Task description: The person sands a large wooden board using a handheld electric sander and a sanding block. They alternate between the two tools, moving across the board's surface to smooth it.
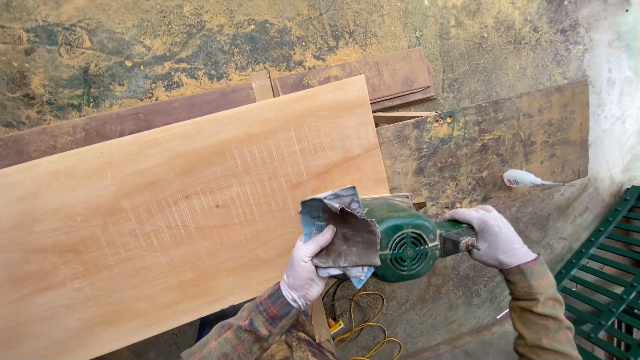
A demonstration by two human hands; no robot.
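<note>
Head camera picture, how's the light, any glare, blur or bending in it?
Head view: soft, even daylight, with no hard shadows across the wooden board; the pale wall at the right edge is washed out; the hands and the green power tool look sharp; the board's edges stay straight, so little distortion.

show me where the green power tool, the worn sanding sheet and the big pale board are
green power tool (408, 248): head view, vented motor housing.
worn sanding sheet (350, 237): head view, brown middle.
big pale board (173, 220): head view, bare face.

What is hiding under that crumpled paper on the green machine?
The crumpled paper, pinched by the left hand, covers the front of the green machine. Only its round vented body and the handle in the right hand show.
</note>
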